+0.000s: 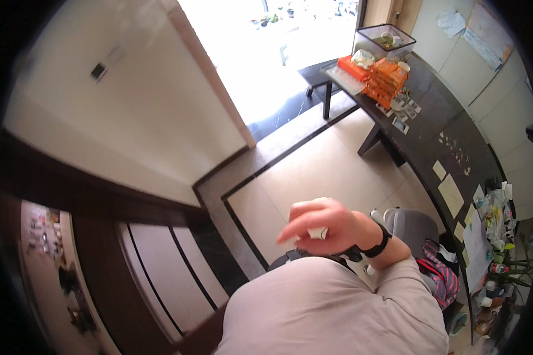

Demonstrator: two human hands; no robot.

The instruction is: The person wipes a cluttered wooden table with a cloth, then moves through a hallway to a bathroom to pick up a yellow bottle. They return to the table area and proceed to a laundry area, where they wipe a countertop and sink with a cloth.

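Note:
My right hand (324, 224) is raised in front of my chest, with a black band (379, 243) around the wrist. Its fingers curl and the index finger points left. Between thumb and fingers shows a small pale patch with a dark curved line; I cannot tell whether it is a held thing or the background. My left hand is out of view. Below the hand lies the tiled floor (311, 177) with a dark inlaid stripe. Just right of the wrist stands a grey chair (413, 224), with striped pink and dark fabric (446, 284) on it.
Along the right runs a long dark table (426, 128) bearing stacked orange packets (384, 82), a clear bin (368, 44), paper sheets (451, 195) and plastic-wrapped items (493, 217). A low dark bench (313, 75) stands by the bright doorway (248, 66). A white wall (160, 97) rises at left.

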